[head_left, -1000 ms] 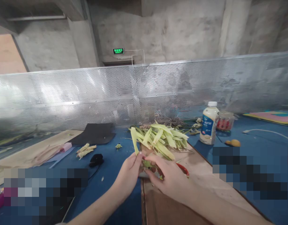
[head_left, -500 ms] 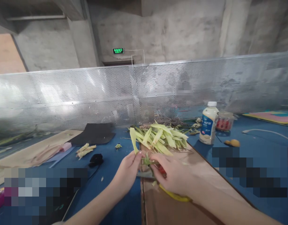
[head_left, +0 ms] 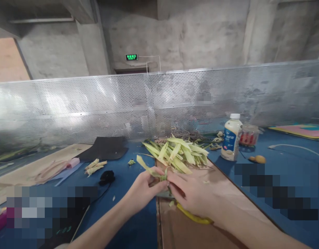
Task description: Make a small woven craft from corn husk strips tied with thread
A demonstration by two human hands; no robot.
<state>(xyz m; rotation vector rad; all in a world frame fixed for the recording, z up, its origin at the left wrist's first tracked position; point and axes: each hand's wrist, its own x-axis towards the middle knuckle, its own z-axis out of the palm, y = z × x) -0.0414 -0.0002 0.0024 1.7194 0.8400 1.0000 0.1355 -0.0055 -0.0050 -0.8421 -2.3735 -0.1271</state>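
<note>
Both my hands meet over the left edge of a brown board [head_left: 182,228]. My left hand [head_left: 143,188] pinches a pale green husk strip [head_left: 145,165], whose free end sticks up to the left. The fingertips of my right hand [head_left: 192,190] close on the folded, knotted-looking part of the same strip. My fingers hide some of this folded part. Just beyond lies a pile of similar husk strips [head_left: 175,152]. Under my right hand a curved yellow handle [head_left: 193,215] shows, and a grey blade-like piece [head_left: 164,195] lies below my fingers.
A white-capped bottle [head_left: 230,138] and a clear tub with red contents [head_left: 249,136] stand at the right. Left are a black sheet [head_left: 104,148], small husk bundles [head_left: 95,167], and a dark fuzzy clump [head_left: 107,177]. A perforated metal screen [head_left: 97,107] runs behind the table.
My left thumb has moved in towards my right fingertips. The strip's free end has tipped from upright down to the left, and the strip now bends across the folded part.
</note>
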